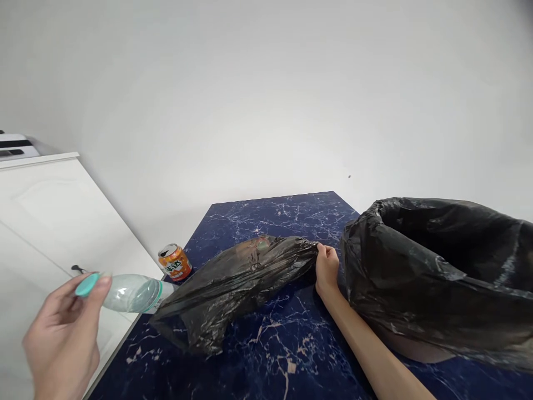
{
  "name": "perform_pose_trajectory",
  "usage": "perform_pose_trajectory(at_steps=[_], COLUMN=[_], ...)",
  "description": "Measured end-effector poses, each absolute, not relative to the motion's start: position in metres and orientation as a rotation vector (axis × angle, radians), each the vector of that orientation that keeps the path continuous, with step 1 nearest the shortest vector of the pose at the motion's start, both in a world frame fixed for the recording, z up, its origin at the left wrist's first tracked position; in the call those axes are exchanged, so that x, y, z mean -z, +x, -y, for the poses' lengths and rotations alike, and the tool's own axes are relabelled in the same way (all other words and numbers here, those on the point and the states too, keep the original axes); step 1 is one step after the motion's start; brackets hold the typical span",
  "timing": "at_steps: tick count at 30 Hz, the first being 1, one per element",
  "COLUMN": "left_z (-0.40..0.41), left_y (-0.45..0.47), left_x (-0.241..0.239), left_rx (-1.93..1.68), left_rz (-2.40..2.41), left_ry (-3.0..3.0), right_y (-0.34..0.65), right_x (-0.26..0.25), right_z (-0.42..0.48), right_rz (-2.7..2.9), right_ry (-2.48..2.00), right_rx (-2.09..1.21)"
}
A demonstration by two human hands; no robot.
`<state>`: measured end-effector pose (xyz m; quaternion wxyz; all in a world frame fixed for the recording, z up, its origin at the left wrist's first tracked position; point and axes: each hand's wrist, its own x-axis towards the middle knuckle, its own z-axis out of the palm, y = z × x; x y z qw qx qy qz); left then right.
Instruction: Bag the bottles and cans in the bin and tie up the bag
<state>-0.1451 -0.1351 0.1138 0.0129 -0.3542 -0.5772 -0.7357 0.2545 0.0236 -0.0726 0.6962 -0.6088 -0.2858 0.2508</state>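
Note:
My left hand (69,328) is closed at the teal cap end of a clear plastic bottle (131,293), which lies tilted nearly sideways. The bottle's labelled end meets the left edge of a black plastic bag (245,278); I cannot tell whether it is inside or behind it. My right hand (327,266) pinches the bag's right end, and the bag stretches leftward across the table. Through the thin film a brownish and greenish shape shows faintly. Just behind the bottle an orange drink can (175,261) stands upright, its top opened.
On the right stands a bin (416,341) lined with a black bag (391,266), its mouth facing up. The dark blue marbled table (287,214) reaches the white wall. A white cabinet (62,205) stands to the left, with a white and black object (19,147) on top.

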Motion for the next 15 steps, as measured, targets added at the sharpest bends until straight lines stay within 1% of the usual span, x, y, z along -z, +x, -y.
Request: perform_pose_trajectory(at_steps=[3,6,15], left_z=[0.121,0.104,0.078], left_y=[-0.137,-0.138,-0.143], left_x=[-0.119,-0.12,-0.111], left_rx=[2.157,1.999,1.768], left_rz=[1.921,1.936,2.104], left_ry=[-1.085,-1.174,-1.421], right_y=[0.255,0.255,0.257], right_x=[0.073,0.075,0.079], right_z=[-0.024,-0.025,-0.026], right_rz=[0.642,0.647,0.675], right_ry=[-1.356,-1.356,-1.357], right_rx=[-0.573,-0.579,-0.582])
